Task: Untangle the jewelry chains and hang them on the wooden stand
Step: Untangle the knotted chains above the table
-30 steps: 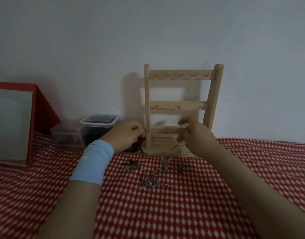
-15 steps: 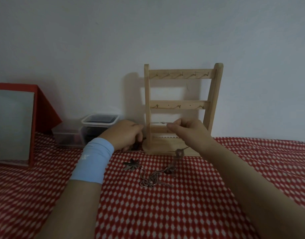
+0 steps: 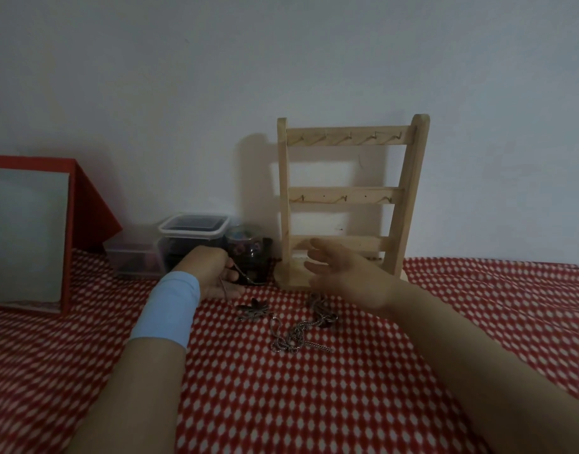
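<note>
The chains [image 3: 298, 335] lie knotted on the bench [image 3: 347, 404] at lower centre, below the bare wooden stand [image 3: 347, 198]. My left hand [image 3: 212, 273] pinches one strand [image 3: 244, 276]. My right hand [image 3: 340, 273] hovers with its fingers spread and empty. I reckon a one-sided tug would tighten the knot.

Your left hand [image 3: 212, 273] sits low, knuckles up, fingers curled round a thin chain [image 3: 241, 272]; light blue wristband [image 3: 167, 309] on the wrist, forearm coming in from bottom left. Your right hand [image 3: 342, 273] is just beside it, palm facing left, fingers [image 3: 324, 249] spread and loosely bent, holding nothing; bare forearm comes in from bottom right
</note>
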Demonstrator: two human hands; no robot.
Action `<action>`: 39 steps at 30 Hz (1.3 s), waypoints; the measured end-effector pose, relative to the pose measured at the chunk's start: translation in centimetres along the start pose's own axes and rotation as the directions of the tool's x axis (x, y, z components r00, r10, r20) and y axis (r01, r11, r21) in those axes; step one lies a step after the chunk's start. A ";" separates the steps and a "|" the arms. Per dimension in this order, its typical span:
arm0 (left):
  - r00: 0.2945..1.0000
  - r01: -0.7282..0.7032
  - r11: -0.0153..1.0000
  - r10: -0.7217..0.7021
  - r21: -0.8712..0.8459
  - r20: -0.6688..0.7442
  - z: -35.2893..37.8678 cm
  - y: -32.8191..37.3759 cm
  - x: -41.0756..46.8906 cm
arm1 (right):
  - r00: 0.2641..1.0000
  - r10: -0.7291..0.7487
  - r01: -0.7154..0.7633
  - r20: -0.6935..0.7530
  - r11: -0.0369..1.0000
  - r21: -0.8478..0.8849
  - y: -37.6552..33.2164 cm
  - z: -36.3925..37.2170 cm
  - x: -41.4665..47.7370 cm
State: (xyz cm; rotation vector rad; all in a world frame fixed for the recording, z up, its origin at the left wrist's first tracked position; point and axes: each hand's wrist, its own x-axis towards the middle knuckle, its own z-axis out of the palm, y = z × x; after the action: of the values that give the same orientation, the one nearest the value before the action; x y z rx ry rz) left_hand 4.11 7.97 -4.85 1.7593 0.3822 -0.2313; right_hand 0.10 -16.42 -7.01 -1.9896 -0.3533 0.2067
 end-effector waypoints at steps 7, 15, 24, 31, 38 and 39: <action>0.960 -0.161 0.529 0.279 0.833 0.009 -1.0 1.8 -1.3 | 0.988 -0.096 0.131 0.120 0.936 -0.328 -1.3 1.1 -0.4; 0.784 -0.581 0.489 0.123 0.650 0.608 4.2 -0.4 -5.1 | 0.953 0.035 0.163 0.301 0.777 -0.608 -0.8 1.0 -0.2; 0.784 -0.620 0.226 0.174 0.751 0.595 4.2 -2.5 -5.7 | 0.976 0.147 0.035 0.162 0.627 -0.778 -1.0 -1.2 -0.7; 0.737 -0.661 0.478 0.270 0.578 0.620 5.0 -2.0 -6.2 | 0.963 0.202 0.013 0.178 0.625 -0.781 -2.1 -0.9 -1.1; 0.752 -0.512 0.812 0.267 0.280 0.602 3.3 -1.8 -5.5 | 0.932 0.074 0.043 0.355 0.950 -0.310 -2.3 -1.0 -1.4; 0.753 -0.464 0.855 0.241 0.234 0.613 3.0 -1.9 -5.4 | 0.937 0.061 0.042 0.345 0.958 -0.282 -1.9 -1.2 -1.3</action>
State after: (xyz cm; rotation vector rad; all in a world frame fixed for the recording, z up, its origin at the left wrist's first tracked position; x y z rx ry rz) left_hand -1.42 4.70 -5.34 1.9911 -0.4739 -0.5595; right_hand -1.10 -17.09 -4.77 -2.2401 -0.6321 0.5488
